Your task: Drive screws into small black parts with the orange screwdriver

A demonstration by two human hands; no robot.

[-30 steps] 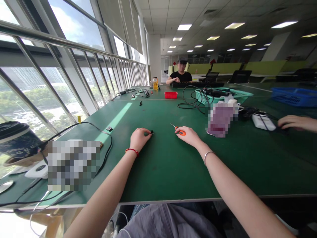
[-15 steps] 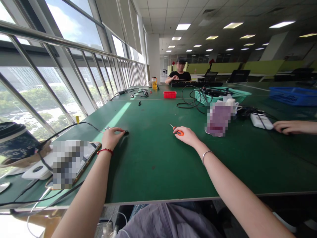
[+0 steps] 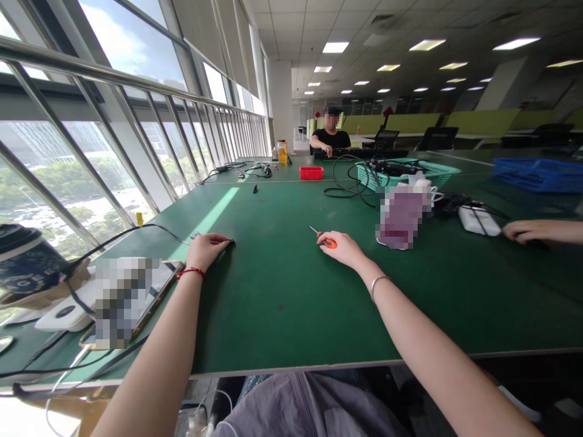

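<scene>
On the left of the green table point(image 3: 273, 279), my left hand point(image 3: 204, 250) pinches a small dark piece point(image 3: 232, 241) between thumb and fingertips. It is too small to name. A little silvery object point(image 3: 195, 235) shows just behind that hand, close to the end of a thin black cable point(image 3: 159, 226). My right hand point(image 3: 341, 247) is wrapped around an orange-handled screwdriver point(image 3: 330, 243), whose thin metal shaft points up and to the left. The screwdriver tip is apart from the dark piece, with bare green surface between them.
At left lie a phone point(image 3: 157, 291), a white device point(image 3: 64, 315) and a cup point(image 3: 27, 261). Further off are a red tray point(image 3: 311, 173), a jar point(image 3: 283, 153) and a cable-filled green basket point(image 3: 439, 173). Another person's hand point(image 3: 523, 231) rests at right; someone sits opposite point(image 3: 330, 138).
The person opposite has lowered a hand toward the table. My two hands keep nearly the same place and grip; the view has shifted slightly.
</scene>
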